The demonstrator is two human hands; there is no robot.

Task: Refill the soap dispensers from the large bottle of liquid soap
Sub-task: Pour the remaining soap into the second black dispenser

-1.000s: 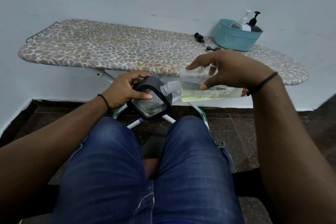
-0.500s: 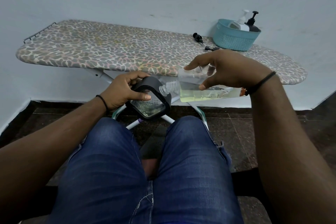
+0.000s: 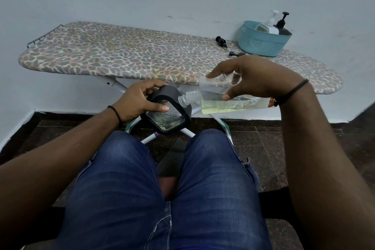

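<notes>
My left hand (image 3: 140,102) grips a black-framed clear soap dispenser (image 3: 168,116), tilted above my knees. My right hand (image 3: 253,78) holds the large clear bottle (image 3: 219,103) on its side, yellowish liquid soap pooled along its lower wall. The bottle's open threaded neck (image 3: 185,99) rests against the dispenser's upper right edge. A little liquid shows at the dispenser's bottom. Two black pump parts, one (image 3: 221,41) and another (image 3: 236,54), lie on the ironing board.
The leopard-print ironing board (image 3: 132,57) stands against the wall ahead, its legs behind my hands. A teal basket (image 3: 263,43) at its right end holds a white pump bottle (image 3: 267,26) and a black pump bottle (image 3: 283,26). My jeans-clad legs (image 3: 162,189) fill the foreground.
Both hands with the dispenser and bottle have stayed nearly still; the bottle's neck has dipped slightly lower against the dispenser.
</notes>
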